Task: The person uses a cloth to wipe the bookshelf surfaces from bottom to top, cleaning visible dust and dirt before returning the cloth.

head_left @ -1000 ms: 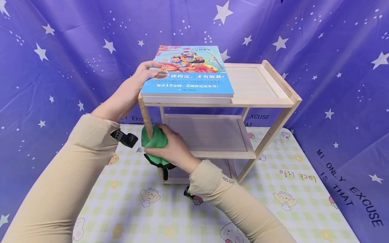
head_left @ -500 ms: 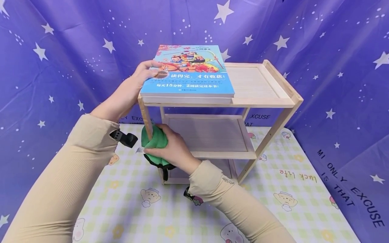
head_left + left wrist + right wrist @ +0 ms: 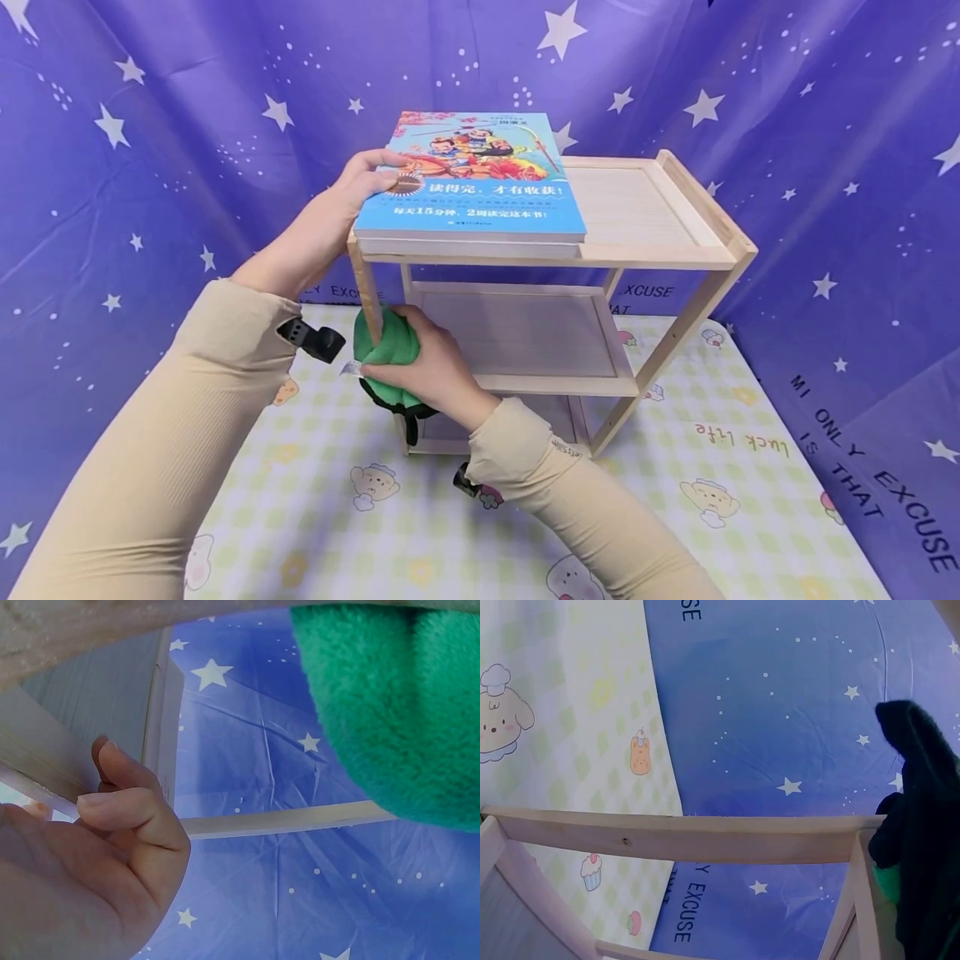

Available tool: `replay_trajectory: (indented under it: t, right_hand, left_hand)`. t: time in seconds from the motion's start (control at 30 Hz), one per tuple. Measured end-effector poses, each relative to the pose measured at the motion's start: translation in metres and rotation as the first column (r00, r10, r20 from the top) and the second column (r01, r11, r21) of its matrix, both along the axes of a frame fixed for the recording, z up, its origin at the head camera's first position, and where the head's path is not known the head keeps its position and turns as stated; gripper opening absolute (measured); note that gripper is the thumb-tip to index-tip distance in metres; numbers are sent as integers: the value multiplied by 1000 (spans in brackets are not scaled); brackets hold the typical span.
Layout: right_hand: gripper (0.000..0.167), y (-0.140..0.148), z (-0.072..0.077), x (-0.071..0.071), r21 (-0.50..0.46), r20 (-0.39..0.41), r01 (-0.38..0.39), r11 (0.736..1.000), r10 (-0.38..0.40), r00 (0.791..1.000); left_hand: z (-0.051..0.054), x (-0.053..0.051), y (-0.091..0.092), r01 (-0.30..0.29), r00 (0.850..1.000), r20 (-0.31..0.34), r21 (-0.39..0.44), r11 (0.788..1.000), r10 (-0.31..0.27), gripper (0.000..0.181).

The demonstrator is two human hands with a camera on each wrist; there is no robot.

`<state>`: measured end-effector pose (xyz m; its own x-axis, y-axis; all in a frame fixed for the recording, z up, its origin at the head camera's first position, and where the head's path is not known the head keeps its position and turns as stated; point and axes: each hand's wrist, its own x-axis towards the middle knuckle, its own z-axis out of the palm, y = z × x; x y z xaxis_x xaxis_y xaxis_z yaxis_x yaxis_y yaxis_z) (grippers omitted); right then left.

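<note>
In the head view a wooden three-tier shelf [image 3: 660,204] stands on the table, with blue-covered books [image 3: 480,208] stacked at the left of its top tier. The left hand [image 3: 322,221] grips the left edge of the books and the top tier, thumb on the cover; in the left wrist view that hand [image 3: 112,862] has curled fingers under the top board. Below it the right hand [image 3: 431,358] holds a green cloth [image 3: 393,342] with black edging around the front left post. The right wrist view shows the cloth's dark edge [image 3: 930,825] beside the post; the right hand's fingers are hidden there.
A checked tablecloth [image 3: 330,517] with cartoon prints covers the table under the shelf. Purple star-patterned curtains [image 3: 210,100] hang behind and at both sides. A black strap [image 3: 315,340] sits at the left wrist, another [image 3: 465,480] by the right cuff.
The head view has shifted slightly, so the shelf, books and arms appear a little farther right. Both hands keep their holds, and the cloth stays at the same post.
</note>
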<state>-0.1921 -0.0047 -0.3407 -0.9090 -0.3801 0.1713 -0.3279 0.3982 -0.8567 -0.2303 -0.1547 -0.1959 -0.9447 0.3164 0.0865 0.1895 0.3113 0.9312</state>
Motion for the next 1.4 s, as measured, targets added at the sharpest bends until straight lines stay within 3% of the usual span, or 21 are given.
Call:
replay_trajectory:
  t: [1.03,1.4]
  right_hand:
    - [71,-1,10,1,-146,-9,-10,989,9,1000]
    - [72,5,18,-3,-191,-25,-52,980,48,999]
  left_hand:
    - [1,1,-2,1,1000,-4,-15,1000,-1,44]
    - [0,0,0,20,1000,-2,7,1000,-20,43]
